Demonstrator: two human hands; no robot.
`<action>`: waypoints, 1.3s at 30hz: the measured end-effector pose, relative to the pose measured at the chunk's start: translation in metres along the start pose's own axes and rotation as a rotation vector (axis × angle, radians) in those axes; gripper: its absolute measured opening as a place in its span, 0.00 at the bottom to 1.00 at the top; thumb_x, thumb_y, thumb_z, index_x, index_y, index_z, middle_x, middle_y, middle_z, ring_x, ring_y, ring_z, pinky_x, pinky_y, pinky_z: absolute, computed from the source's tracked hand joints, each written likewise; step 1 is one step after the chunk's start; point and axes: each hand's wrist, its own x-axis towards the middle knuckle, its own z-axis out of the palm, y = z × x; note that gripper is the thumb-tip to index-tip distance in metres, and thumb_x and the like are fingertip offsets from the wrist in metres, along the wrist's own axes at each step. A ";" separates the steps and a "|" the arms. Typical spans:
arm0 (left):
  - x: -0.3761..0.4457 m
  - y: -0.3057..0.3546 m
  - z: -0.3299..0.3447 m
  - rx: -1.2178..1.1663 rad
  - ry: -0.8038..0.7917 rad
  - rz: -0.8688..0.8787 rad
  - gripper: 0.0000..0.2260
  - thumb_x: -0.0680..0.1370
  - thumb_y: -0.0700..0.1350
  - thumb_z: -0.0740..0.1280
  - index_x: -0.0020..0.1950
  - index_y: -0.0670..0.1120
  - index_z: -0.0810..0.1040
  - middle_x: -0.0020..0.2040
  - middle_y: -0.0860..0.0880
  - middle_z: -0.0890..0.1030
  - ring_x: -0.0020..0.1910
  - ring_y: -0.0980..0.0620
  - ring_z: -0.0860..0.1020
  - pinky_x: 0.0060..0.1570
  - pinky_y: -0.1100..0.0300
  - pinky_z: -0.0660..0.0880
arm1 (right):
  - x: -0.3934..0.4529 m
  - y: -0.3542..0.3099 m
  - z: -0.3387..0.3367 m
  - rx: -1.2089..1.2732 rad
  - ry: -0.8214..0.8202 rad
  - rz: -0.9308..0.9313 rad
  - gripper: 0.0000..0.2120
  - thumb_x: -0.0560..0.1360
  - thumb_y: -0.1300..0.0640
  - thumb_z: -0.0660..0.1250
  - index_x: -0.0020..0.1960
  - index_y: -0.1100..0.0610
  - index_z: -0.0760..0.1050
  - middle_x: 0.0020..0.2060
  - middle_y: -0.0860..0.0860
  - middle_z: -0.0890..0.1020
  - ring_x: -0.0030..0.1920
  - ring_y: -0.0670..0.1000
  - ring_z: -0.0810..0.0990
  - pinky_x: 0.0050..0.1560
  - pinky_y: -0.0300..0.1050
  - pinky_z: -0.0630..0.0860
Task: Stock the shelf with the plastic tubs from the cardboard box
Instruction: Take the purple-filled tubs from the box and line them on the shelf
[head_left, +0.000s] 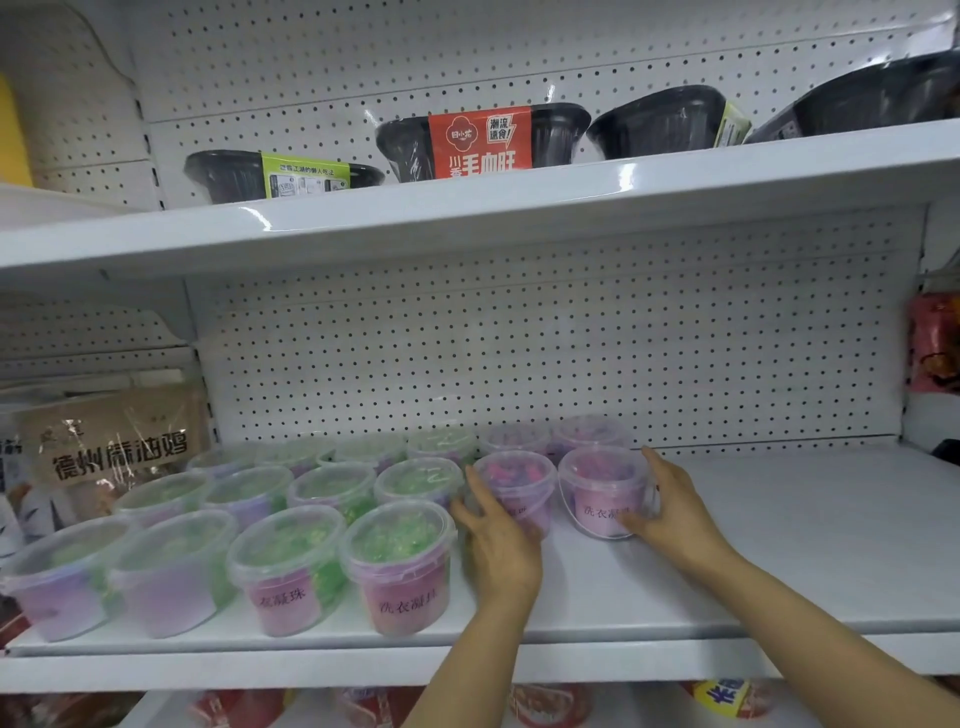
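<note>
- Both hands set clear plastic tubs of purple beads on the white metal shelf (779, 545): left hand (498, 540) cups one tub (514, 488), right hand (670, 509) the other (602, 488).
- Next, judged: release, then fetch more; the cardboard box is unseen.

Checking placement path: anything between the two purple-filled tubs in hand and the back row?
Nothing visible. Left hand and right hand each hold a purple-filled tub on the shelf, just in front of two rear purple tubs.
</note>
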 end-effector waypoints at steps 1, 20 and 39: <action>-0.003 0.002 0.000 0.014 0.005 0.000 0.54 0.72 0.50 0.76 0.80 0.53 0.36 0.78 0.41 0.45 0.65 0.37 0.75 0.56 0.47 0.78 | -0.001 -0.001 -0.001 -0.034 -0.005 -0.003 0.44 0.70 0.61 0.75 0.78 0.54 0.54 0.74 0.56 0.61 0.74 0.55 0.62 0.69 0.42 0.60; -0.043 0.021 -0.012 0.262 -0.037 0.227 0.52 0.76 0.55 0.71 0.79 0.47 0.32 0.80 0.39 0.38 0.79 0.36 0.46 0.73 0.48 0.65 | -0.005 -0.003 0.006 -0.308 -0.040 0.004 0.39 0.71 0.55 0.72 0.77 0.52 0.57 0.78 0.55 0.53 0.76 0.60 0.57 0.72 0.51 0.61; -0.033 0.034 -0.042 0.661 -0.309 0.302 0.49 0.78 0.54 0.69 0.79 0.40 0.34 0.80 0.40 0.35 0.78 0.38 0.35 0.77 0.46 0.40 | -0.018 -0.029 -0.015 -0.496 -0.118 -0.071 0.39 0.72 0.52 0.71 0.78 0.54 0.55 0.76 0.54 0.61 0.75 0.55 0.60 0.73 0.47 0.60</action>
